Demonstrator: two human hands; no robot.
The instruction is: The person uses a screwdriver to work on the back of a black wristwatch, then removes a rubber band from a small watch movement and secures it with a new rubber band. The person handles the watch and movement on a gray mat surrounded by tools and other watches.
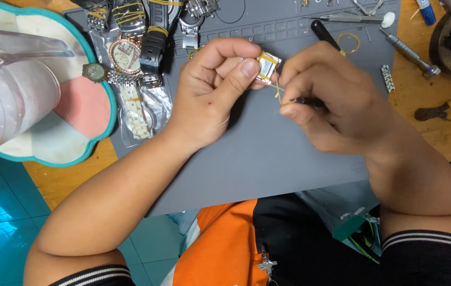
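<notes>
Gold watch case (268, 65) between pinching hands

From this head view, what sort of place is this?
Likely a watch repair bench. A row of wristwatches lies along the grey work mat, small screwdrivers and pliers sit on the wooden bench, and both hands work on a small square watch case.

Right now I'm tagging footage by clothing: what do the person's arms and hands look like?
Both forearms are bare; left hand and right hand wear no gloves, rings or watch. Each upper arm has a dark short sleeve with white-striped cuff.
</notes>
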